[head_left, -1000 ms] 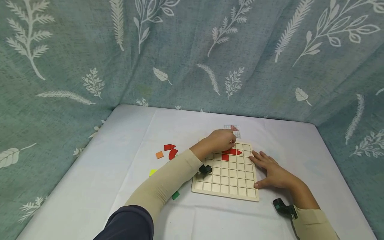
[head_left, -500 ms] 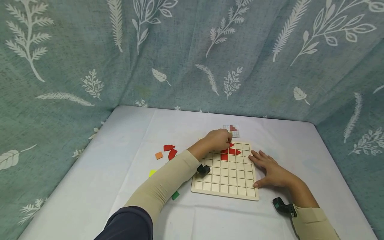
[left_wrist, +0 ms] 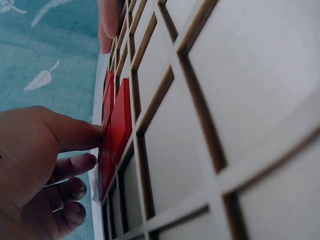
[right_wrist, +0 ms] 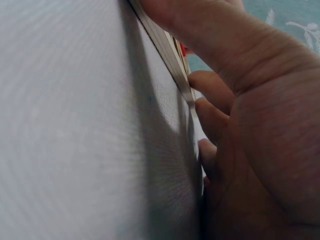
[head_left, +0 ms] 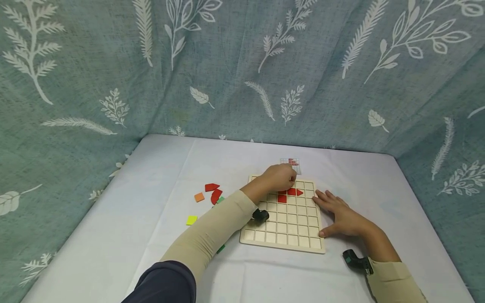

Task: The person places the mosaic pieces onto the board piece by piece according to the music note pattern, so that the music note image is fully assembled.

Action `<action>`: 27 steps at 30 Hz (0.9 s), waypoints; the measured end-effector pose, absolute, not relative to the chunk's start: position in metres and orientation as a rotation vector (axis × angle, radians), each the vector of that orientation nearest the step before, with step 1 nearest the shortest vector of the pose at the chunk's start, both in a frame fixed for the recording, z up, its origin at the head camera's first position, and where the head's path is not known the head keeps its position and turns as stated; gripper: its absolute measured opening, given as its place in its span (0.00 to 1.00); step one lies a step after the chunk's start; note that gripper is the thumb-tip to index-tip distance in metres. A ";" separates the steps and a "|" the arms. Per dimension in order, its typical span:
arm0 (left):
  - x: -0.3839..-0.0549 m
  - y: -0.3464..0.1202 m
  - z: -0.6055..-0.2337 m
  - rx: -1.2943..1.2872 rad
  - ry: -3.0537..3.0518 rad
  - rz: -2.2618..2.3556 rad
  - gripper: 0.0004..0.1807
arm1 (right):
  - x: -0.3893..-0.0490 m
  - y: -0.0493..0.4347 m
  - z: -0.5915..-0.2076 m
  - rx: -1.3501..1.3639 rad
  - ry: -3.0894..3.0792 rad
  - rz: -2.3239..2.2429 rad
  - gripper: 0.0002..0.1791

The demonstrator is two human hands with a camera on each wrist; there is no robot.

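My left hand (head_left: 278, 177) is over the far rows of a pale wooden grid board (head_left: 282, 229). In the left wrist view, its thumb touches the red tiles (left_wrist: 120, 120) set in the grid, while several other fingers are bent beside them. The index fingertip is hidden, so a pinch cannot be made out. Red tiles (head_left: 282, 198) in square and pointed shapes show just in front of the hand in the head view. My right hand (head_left: 342, 216) lies spread along the board's right side, thumb and fingertips touching its edge.
A small printed grid card (head_left: 296, 168) with a red pattern lies beyond the board. To the left are loose red tiles (head_left: 212, 187), an orange square (head_left: 199, 197), a yellow square (head_left: 191, 220) and green pieces (head_left: 220, 248), partly behind my left sleeve.
My left hand shifted slightly left, baring a pointed red tile in the upper row, then moved back right and covers it now. The right hand stays at the board's edge.
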State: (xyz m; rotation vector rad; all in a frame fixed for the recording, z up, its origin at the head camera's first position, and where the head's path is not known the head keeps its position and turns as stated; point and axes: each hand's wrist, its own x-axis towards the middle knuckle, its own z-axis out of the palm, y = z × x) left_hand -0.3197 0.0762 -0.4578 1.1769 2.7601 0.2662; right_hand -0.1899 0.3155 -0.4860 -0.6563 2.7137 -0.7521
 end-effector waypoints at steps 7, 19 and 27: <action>-0.320 0.072 -0.455 1.159 2.725 0.293 0.09 | -0.190 0.315 -0.485 -0.644 2.717 -0.748 0.66; -0.318 0.070 -0.450 1.172 2.696 0.312 0.10 | -0.189 0.314 -0.485 -0.625 2.719 -0.748 0.66; -0.317 0.070 -0.449 1.179 2.705 0.306 0.08 | -0.189 0.314 -0.485 -0.641 2.717 -0.747 0.65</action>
